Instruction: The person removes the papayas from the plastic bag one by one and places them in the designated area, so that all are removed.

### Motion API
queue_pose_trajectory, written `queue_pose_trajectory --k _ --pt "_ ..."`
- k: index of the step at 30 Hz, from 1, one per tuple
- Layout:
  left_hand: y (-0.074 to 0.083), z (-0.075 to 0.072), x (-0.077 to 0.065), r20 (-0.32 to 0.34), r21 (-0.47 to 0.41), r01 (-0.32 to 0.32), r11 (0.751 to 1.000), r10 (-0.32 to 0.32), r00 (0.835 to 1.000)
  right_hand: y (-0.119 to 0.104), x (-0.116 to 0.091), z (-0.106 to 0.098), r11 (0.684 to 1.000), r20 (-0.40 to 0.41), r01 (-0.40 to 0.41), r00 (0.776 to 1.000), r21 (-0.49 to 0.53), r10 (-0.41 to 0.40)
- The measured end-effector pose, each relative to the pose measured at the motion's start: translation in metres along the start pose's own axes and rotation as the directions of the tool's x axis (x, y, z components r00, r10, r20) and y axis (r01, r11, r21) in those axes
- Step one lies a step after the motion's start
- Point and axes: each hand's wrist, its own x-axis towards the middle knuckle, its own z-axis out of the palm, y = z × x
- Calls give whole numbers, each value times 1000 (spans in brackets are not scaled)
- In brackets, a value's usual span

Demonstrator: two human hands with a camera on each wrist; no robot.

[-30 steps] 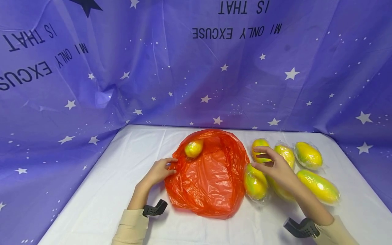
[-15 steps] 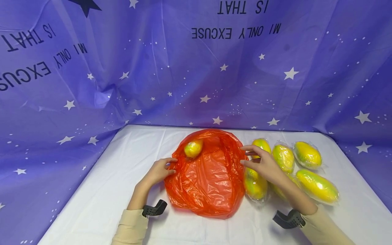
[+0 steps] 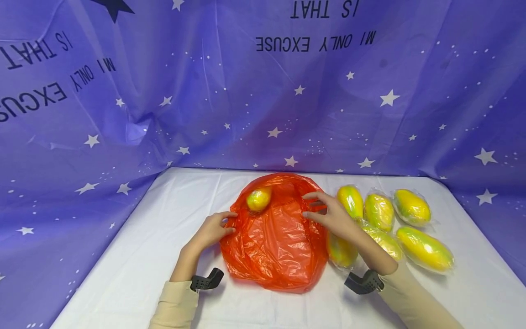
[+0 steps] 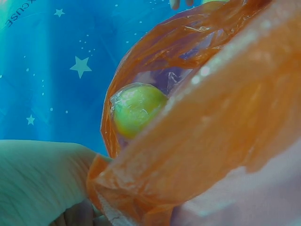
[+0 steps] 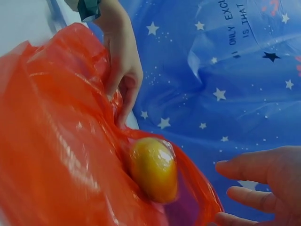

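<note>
A red plastic bag (image 3: 283, 256) lies spread on the table with its mouth open. Inside it, toward the back left, is one yellow-green mango (image 3: 259, 199) in clear wrap. My left hand (image 3: 211, 228) pinches the bag's left rim; the left wrist view shows the gathered plastic (image 4: 136, 188) between thumb and fingers. Over the bag's right side hovers my right hand (image 3: 334, 219), fingers extended toward the left and holding nothing. In the right wrist view, its spread fingers (image 5: 249, 167) are near the mango in the bag.
Right of the bag, several wrapped mangoes lie in a group, including one at the back right (image 3: 412, 208) and a long one (image 3: 425, 249) at the front right. One mango (image 3: 342, 250) lies against the bag's right edge. A purple star-printed curtain (image 3: 246, 91) hangs behind the white table (image 3: 164, 219).
My right hand has moved left, from above the mangoes to over the bag's right side. The left hand keeps its grip on the rim, and the mango in the bag stays put.
</note>
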Motion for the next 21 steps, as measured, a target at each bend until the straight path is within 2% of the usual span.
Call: queue_pose_trajectory --k 4,13,21 --pt "0 1 0 -5 2 -1 1000 1 1000 -4 6 14 1000 9 -8 1000 13 8" --pt "-1 1 0 -10 9 -21 1000 21 1000 -8 21 45 999 22 8 1000 -34 -7" --pt "-1 0 0 -9 -1 -25 1000 25 1000 -4 44 58 999 120 -39 992 -13 40"
